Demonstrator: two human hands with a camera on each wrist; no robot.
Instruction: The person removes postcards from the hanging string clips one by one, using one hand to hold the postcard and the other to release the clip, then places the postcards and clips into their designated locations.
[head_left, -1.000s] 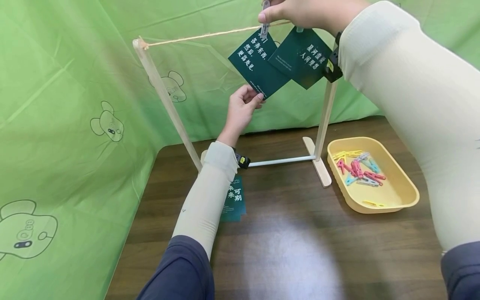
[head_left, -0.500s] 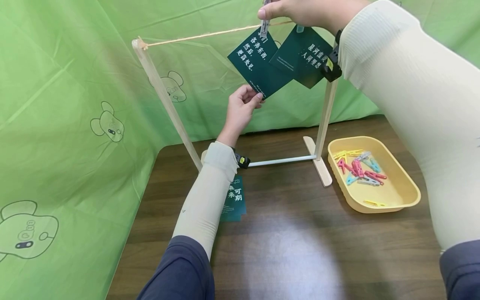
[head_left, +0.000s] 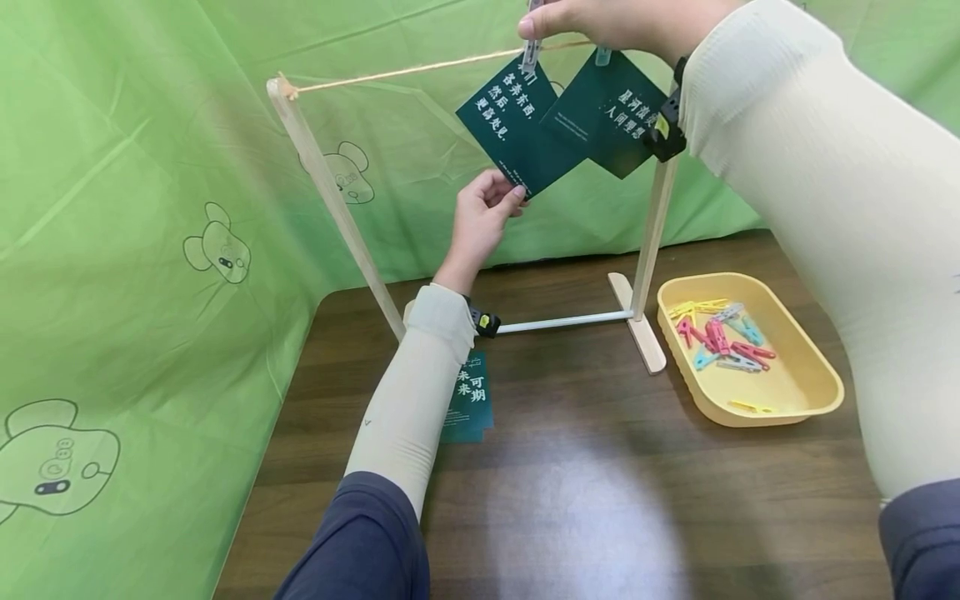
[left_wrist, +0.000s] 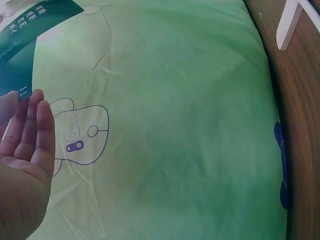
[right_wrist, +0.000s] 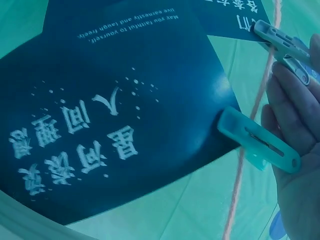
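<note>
The right hand (head_left: 600,25) is up high and pinches a pale plastic clothes peg (head_left: 531,52) onto a thin brown string (head_left: 390,73), with the top corner of a dark green paper card with white writing (head_left: 517,125) caught in it. Below and to the left of that hand, the left hand (head_left: 480,218) pinches the bottom corner of the same card with fingers and thumb. So the card hangs like a diamond, one corner up at the peg and one corner down at the left hand, and its long line runs from top to bottom, leaning a little. If the peg bites only the tip of the corner, the card could slip out and fall to the brown wooden surface (head_left: 600,500) under the hands. If the left hand pulls down too hard, the string could sag or the light wooden stand (head_left: 330,200) could tip. Just right of the peg, a second dark green card (head_left: 622,117) hangs from a light blue peg (right_wrist: 257,140) and overlaps the first one, so a bump could knock it loose. Farther down to the right sits a yellow plastic tray (head_left: 795,400) of coloured pegs (head_left: 720,337).
</note>
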